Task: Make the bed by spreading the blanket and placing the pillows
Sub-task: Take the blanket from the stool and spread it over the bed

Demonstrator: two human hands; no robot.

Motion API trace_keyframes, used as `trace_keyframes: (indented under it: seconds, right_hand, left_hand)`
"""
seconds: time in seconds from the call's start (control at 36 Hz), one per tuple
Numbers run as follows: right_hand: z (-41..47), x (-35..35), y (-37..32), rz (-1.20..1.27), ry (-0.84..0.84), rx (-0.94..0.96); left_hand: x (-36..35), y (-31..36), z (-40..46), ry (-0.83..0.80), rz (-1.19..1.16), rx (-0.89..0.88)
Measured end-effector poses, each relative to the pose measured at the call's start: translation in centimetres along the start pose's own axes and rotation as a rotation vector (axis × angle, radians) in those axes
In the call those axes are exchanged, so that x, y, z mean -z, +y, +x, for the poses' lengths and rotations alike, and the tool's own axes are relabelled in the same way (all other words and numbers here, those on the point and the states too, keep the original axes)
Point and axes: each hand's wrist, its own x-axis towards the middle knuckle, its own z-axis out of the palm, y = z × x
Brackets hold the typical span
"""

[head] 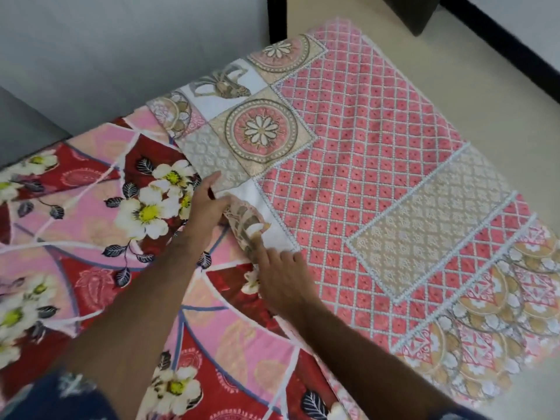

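Note:
A pink lattice-patterned blanket with beige medallion patches lies spread over the right half of the bed, its far and right edges hanging over the side. Under it, to the left, shows a red and pink sheet printed with white flowers. My left hand pinches the blanket's near left edge, which is folded up slightly. My right hand rests just below on the same edge, index finger stretched along the fold, fingers closed on the cloth. No pillows are in view.
A grey wall runs behind the bed at the upper left. Beige floor lies to the right, with a black skirting strip and a dark object at the top right. A dark post stands by the bed's far corner.

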Motion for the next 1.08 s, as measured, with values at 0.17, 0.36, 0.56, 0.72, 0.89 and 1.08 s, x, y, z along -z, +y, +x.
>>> trace_keyframes:
  seconds: [0.17,0.36,0.56,0.72,0.89,1.08]
  right_hand:
    - [6.7,1.2,-0.5,0.013,-0.097,0.048]
    - [6.7,0.2,2.2,0.180,-0.153,0.353]
    - [7.9,0.1,2.4,0.211,-0.137,0.523]
    - [8.2,-2.7,1.5,0.199,-0.009,0.596]
    - [9.9,-1.5,3.6,0.493,-0.026,0.685]
    - [17.7,1.1,14.6,0.267,0.236,0.032]
  left_hand:
    - [0.0,3.0,3.7,0.054,-0.121,0.074]
    - [2.6,1.2,5.6,0.165,0.116,-0.071]
    - [2.9,3.1,8.8,0.113,0.102,-0.074]
    - [3.0,5.4,13.0,0.151,0.181,-0.087]
    - [3.8,5.9,15.4,0.269,0.357,-0.142]
    - [3.1,7.2,13.8,0.520,0.964,-0.404]
